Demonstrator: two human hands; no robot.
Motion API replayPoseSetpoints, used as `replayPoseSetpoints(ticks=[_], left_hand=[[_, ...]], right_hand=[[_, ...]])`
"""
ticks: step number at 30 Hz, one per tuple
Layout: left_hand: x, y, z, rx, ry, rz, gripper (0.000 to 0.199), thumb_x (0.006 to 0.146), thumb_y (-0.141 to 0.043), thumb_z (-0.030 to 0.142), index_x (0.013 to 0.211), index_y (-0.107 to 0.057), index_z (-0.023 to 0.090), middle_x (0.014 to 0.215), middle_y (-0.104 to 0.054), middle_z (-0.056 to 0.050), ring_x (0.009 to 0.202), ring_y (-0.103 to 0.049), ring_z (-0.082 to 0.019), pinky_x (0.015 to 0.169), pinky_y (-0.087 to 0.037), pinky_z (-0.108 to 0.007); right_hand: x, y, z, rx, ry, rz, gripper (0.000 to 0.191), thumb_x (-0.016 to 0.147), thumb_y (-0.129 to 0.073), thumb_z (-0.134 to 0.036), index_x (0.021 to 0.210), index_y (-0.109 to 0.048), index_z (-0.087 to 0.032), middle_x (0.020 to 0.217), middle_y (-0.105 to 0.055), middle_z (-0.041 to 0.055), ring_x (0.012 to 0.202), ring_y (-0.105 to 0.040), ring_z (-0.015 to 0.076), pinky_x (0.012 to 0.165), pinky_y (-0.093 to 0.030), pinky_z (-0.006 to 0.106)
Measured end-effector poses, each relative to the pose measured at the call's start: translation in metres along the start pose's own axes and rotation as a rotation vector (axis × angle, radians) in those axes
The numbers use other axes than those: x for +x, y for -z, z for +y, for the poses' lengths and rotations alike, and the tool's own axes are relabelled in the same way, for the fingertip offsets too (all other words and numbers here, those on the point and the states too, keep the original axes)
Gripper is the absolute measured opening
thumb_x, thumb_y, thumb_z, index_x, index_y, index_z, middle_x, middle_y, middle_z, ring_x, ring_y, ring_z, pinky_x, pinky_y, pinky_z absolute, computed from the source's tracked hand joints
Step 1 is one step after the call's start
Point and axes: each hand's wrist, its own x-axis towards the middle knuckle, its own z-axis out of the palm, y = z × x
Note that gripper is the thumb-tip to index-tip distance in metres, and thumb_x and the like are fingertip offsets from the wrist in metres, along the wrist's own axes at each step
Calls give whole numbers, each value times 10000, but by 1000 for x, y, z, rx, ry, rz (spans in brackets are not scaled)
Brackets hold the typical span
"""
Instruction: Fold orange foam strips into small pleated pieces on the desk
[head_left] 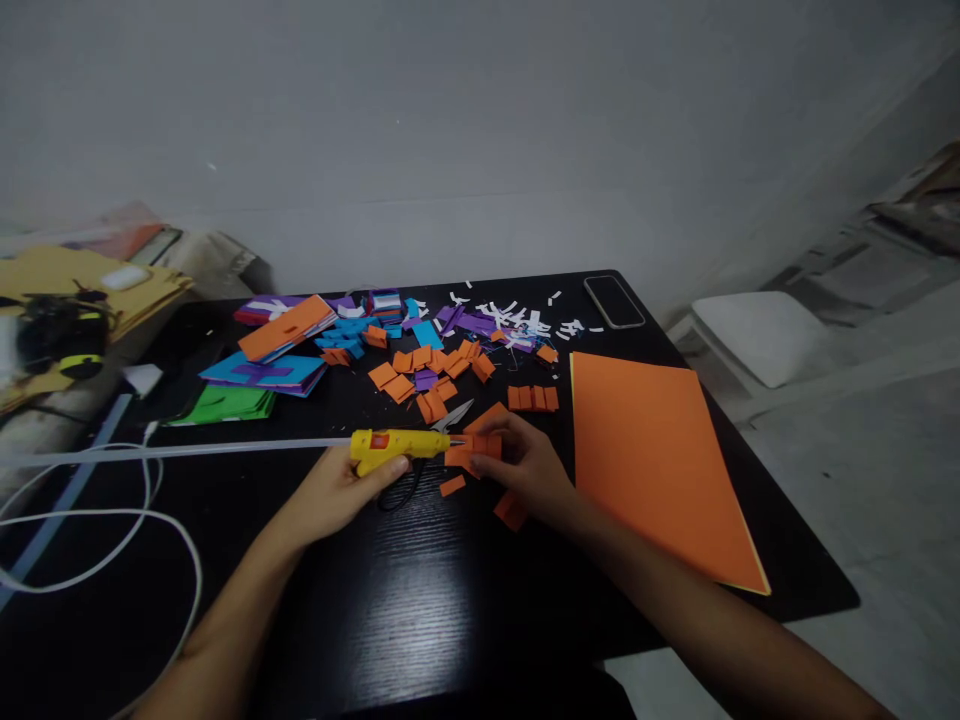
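Observation:
My left hand (341, 490) is closed around a yellow glue gun (394, 445), with a long pale glue stick (247, 449) running out of its back to the left. The gun's nozzle points right and meets the orange paper piece (487, 446) that my right hand (525, 462) pinches. Scissors (454, 416) lie behind the gun, partly hidden by it. Around my right hand are more orange pieces, among them a small strip (452, 486) and a folded row (532, 398) just behind.
Orange sheets (660, 450) lie at the right on the black table (420, 620), a phone (613, 302) at its back corner. Folded orange, blue and purple scraps and white strips (517, 320) cover the back. Coloured paper stacks (262, 372) and a white cable (187, 540) are at the left.

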Motion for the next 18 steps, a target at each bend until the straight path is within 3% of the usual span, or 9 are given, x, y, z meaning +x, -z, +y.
replayPoseSetpoints(ticks=[11, 18], left_hand=[[1, -3, -3, 77, -54, -14, 257, 903, -671, 426, 894, -745, 180, 773, -714, -24, 648, -615, -153, 578, -507, -221], [1, -2, 4, 82, -39, 6, 253, 888, -675, 437, 803, -726, 205, 659, -656, -10, 630, -622, -183, 575, -516, -252]], right_hand=[[-3, -2, 0, -9, 2, -21, 362, 728, -853, -335, 997, -629, -244, 880, -703, -8, 770, -697, 182, 742, -567, 332], [-3, -2, -4, -22, -4, -12, 344, 733, -852, -330, 986, -638, -235, 893, -700, -3, 752, -686, 178, 721, -566, 318]])
